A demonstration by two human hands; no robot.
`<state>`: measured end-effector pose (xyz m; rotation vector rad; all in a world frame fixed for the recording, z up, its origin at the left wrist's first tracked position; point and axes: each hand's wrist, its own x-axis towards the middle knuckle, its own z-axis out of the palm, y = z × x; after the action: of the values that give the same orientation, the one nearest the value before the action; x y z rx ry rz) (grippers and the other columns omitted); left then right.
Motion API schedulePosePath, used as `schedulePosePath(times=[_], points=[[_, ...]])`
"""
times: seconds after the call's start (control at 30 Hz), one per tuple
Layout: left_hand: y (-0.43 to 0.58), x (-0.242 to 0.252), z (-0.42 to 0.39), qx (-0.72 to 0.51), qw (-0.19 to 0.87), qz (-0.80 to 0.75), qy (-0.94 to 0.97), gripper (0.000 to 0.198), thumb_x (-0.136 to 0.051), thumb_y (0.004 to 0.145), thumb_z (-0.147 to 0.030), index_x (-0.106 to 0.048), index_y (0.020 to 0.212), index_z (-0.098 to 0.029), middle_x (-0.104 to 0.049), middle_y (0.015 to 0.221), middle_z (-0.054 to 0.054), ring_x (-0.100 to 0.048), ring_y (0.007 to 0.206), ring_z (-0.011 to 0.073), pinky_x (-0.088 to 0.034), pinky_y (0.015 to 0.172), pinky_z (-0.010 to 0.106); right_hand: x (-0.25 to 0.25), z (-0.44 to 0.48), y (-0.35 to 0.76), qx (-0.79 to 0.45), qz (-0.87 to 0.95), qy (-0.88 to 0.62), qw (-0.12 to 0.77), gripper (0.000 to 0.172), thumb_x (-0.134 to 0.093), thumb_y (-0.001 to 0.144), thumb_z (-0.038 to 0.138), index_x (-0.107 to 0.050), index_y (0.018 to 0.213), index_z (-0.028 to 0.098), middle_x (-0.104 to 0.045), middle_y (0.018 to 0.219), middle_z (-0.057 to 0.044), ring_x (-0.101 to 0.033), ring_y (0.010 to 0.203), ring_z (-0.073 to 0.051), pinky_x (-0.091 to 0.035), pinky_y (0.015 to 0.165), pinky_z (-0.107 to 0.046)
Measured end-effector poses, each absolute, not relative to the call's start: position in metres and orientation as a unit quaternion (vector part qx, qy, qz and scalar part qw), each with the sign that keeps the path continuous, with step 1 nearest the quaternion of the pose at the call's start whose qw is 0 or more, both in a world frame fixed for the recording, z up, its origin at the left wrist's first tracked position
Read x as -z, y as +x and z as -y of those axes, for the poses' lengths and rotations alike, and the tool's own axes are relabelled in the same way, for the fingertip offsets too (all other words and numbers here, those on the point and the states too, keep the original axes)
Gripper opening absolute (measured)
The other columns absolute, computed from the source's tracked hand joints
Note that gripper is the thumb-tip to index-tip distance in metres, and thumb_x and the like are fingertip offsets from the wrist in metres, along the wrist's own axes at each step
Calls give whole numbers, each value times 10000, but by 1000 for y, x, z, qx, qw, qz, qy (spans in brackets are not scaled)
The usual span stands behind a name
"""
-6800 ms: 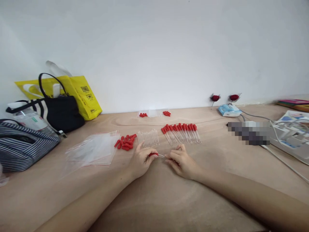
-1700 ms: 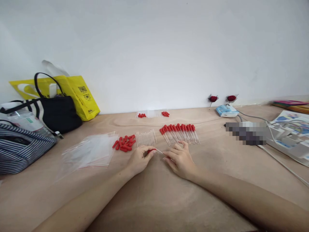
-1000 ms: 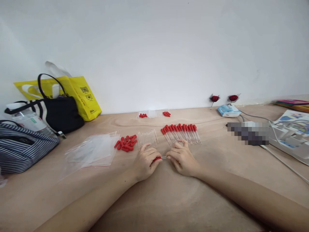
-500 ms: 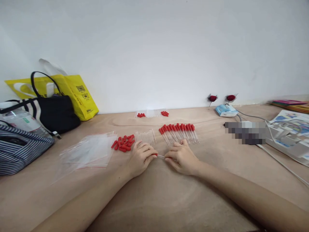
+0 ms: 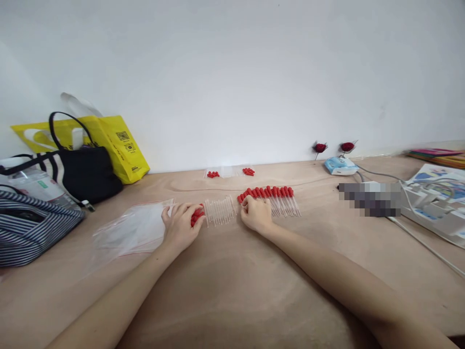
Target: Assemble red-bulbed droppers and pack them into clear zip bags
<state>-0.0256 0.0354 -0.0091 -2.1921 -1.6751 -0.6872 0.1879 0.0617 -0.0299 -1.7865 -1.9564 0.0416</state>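
Observation:
My left hand (image 5: pixel 181 227) reaches over the pile of red rubber bulbs (image 5: pixel 196 215), its fingers curved and apart. It covers most of the pile. My right hand (image 5: pixel 257 213) is pinched closed at the left end of a row of droppers (image 5: pixel 285 202), clear tubes capped with red bulbs. A dropper (image 5: pixel 240 198) is at its fingertips, its bulb showing and most of its tube hidden. Between the two hands lie several bare clear tubes (image 5: pixel 220 211), side by side.
Clear zip bags (image 5: pixel 140 228) lie left of the bulbs. Two small bags with red pieces (image 5: pixel 249 171) rest near the wall. Cloth bags (image 5: pixel 87 169) stand on the left. A tissue pack (image 5: pixel 340 166), a power strip (image 5: pixel 436 208) and cables occupy the right.
My left hand has let go of the dropper's bulb and moved left to the bulb pile. My right hand has carried the dropper up and left to the row's end.

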Motion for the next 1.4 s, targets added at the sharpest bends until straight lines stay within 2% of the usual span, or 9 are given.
schedulePosePath(times=[0.2, 0.33, 0.47, 0.6, 0.73, 0.9, 1.17, 1.3, 1.4], points=[[-31, 9, -38, 200, 115, 602, -764, 333, -562, 696, -468, -562, 930, -230, -607, 997, 74, -478, 1010, 294, -156, 914, 549, 29, -75, 174, -24, 691, -687, 222, 193, -422, 746, 215, -545, 883, 160, -656, 796, -83, -589, 796, -214, -224, 760, -359], [-35, 5, -39, 181, 78, 613, -765, 372, -576, 666, -496, -574, 927, -230, -611, 991, 80, -472, 1019, 311, -161, 903, 564, 28, -79, 171, -31, 683, -698, 211, 196, -420, 758, 236, -561, 867, 154, -660, 782, -91, -597, 769, -217, -228, 766, -372], [-40, 0, -41, 169, 70, 623, -760, 272, -564, 689, -448, -597, 872, -249, -617, 1002, 66, -468, 1032, 320, -169, 897, 568, 24, -78, 170, -30, 693, -690, 209, 245, -391, 796, 293, -591, 864, 170, -662, 822, -88, -588, 809, -218, -224, 793, -381], [-41, -3, -40, 148, 70, 631, -758, 181, -551, 707, -367, -608, 835, -253, -619, 999, 59, -470, 1036, 325, -183, 883, 578, 18, -80, 164, -37, 703, -685, 186, 247, -433, 768, 311, -628, 798, 164, -664, 827, -103, -585, 817, -232, -233, 799, -388], [-36, 1, -39, 148, 98, 639, -749, 235, -519, 734, -398, -584, 851, -206, -626, 945, 94, -508, 974, 304, -207, 880, 564, 13, -85, 157, -56, 696, -699, 155, 226, -464, 738, 263, -641, 788, 133, -666, 814, -134, -600, 770, -240, -245, 793, -406], [-29, 6, -45, 174, 173, 655, -714, 280, -459, 771, -439, -573, 747, -184, -641, 853, 105, -514, 944, 302, -228, 871, 530, 10, -88, 153, -67, 700, -700, 126, 183, -505, 710, 224, -653, 783, 145, -667, 848, -145, -608, 777, -242, -243, 807, -417], [-26, 4, -53, 168, 144, 693, -686, 268, -483, 735, -381, -617, 615, -181, -647, 822, 104, -486, 975, 327, -242, 840, 514, 5, -82, 153, -51, 723, -680, 106, 226, -442, 782, 204, -641, 837, 111, -660, 869, -168, -606, 808, -245, -288, 775, -392], [-22, 1, -45, 226, 167, 644, -712, 208, -481, 747, -318, -611, 661, -180, -646, 787, 75, -513, 939, 288, -243, 859, 478, -1, -64, 178, -28, 769, -627, 119, 267, -398, 828, 226, -609, 910, 84, -637, 940, -177, -567, 893, -246, -333, 730, -328], [-12, 2, -31, 272, 139, 531, -790, 163, -495, 757, -302, -612, 734, -191, -644, 820, 42, -543, 880, 227, -260, 870, 422, 3, -42, 212, -17, 817, -563, 126, 200, -435, 832, 231, -597, 881, 124, -637, 924, -109, -535, 910, -211, -340, 765, -291]])
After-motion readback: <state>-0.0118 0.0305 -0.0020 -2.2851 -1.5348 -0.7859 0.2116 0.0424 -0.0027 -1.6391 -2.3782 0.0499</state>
